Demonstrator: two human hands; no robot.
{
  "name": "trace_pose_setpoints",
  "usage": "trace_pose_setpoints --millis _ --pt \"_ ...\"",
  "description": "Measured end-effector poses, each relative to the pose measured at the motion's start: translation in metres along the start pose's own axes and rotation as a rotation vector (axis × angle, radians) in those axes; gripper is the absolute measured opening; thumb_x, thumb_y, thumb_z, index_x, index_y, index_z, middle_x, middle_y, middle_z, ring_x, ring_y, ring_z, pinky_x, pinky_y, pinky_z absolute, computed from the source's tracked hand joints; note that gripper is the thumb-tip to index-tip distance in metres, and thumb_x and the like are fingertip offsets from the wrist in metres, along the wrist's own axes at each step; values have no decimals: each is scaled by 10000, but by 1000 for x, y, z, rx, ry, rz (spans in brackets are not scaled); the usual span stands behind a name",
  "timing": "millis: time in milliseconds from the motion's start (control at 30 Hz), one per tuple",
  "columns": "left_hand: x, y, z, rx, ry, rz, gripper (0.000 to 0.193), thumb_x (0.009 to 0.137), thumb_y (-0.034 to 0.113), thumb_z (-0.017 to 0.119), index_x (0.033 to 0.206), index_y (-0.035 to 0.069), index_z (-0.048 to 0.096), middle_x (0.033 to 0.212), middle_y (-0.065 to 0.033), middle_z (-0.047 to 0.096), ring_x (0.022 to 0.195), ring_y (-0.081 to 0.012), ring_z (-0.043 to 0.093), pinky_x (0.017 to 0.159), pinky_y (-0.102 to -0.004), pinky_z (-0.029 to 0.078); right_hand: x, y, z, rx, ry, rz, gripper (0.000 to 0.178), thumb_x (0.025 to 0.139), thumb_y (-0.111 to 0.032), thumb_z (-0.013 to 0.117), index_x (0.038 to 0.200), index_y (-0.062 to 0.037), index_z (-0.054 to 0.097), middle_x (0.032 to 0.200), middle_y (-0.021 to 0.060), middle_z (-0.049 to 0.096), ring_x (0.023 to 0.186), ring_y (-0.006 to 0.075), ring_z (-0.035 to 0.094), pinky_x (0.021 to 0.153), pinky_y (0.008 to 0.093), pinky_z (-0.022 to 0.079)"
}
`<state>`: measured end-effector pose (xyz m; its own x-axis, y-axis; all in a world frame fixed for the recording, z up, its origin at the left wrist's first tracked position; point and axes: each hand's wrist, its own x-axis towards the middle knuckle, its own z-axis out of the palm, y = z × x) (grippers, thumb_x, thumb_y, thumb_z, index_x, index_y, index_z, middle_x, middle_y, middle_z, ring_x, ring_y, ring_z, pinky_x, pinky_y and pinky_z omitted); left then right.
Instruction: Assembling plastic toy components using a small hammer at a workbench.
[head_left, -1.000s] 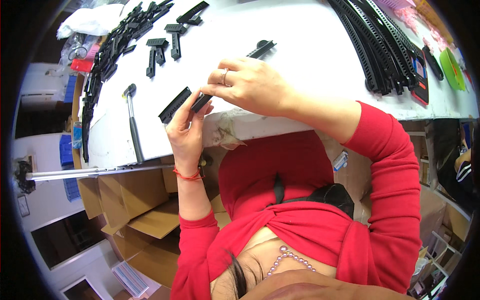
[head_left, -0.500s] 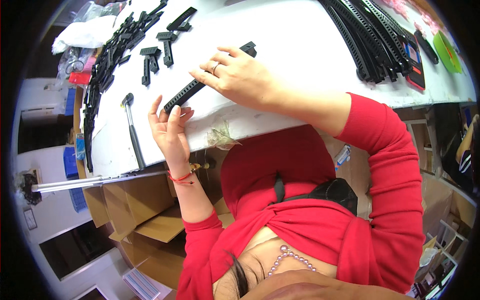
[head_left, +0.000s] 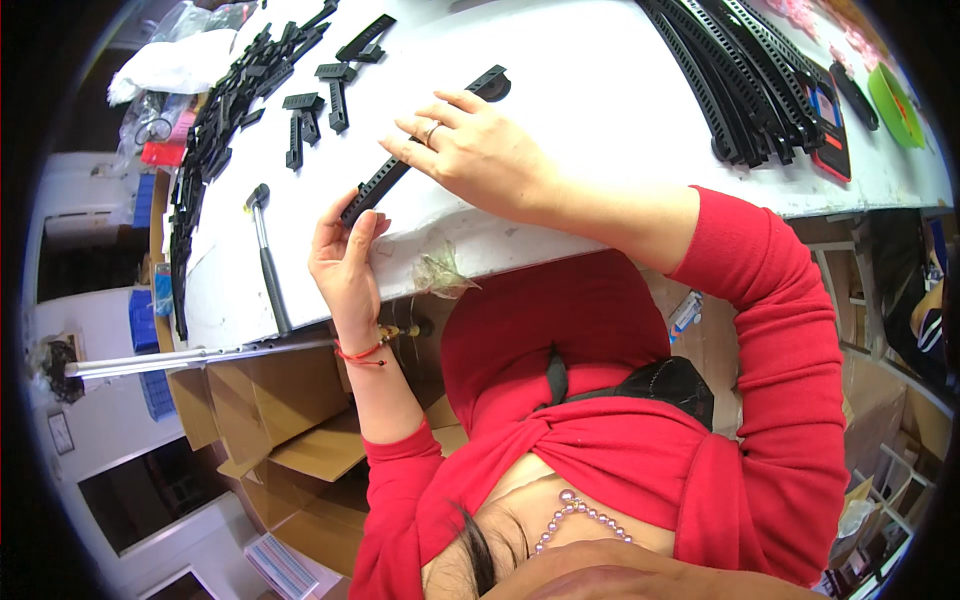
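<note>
A black slotted plastic strip [head_left: 378,189] runs slantwise between my hands over the white table. My left hand [head_left: 345,262] is closed round its near end, thumb on one side and fingers on the other. Over the strip's middle lies my right hand [head_left: 485,155], its fingers bent across and gripping it, and its palm hides part of the length. Beyond my right fingers the far end shows, with a dark rounded part beside it. A hammer [head_left: 265,262] with a black handle lies left of my left hand.
Several short black pieces [head_left: 337,100] lie beyond my left hand, beside a long heap of black parts [head_left: 205,145]. Long black slotted strips [head_left: 745,85] are stacked at far right, near a red-edged phone [head_left: 832,140] and a green bowl [head_left: 893,105]. Clear plastic film [head_left: 442,270] sits at the table edge.
My left fingers have closed on the strip's near end, and that hand has shifted slightly right. The strip's far end has turned and moved a little away, showing the rounded part.
</note>
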<state>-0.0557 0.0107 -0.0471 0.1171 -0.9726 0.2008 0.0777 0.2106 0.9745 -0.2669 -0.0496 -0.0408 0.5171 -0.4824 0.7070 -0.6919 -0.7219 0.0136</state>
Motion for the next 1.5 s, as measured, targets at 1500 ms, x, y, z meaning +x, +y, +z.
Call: trace_pose_setpoints --millis 1500 --pt "3 -1 -9 -62 72 -12 263 993 203 577 1131 -16 627 851 -155 706 655 -163 683 616 -262 567 -2 -4 11 -34 122 -113 321 846 -153 583 1162 -114 617 974 39 659 945 186 620 892 336 455"
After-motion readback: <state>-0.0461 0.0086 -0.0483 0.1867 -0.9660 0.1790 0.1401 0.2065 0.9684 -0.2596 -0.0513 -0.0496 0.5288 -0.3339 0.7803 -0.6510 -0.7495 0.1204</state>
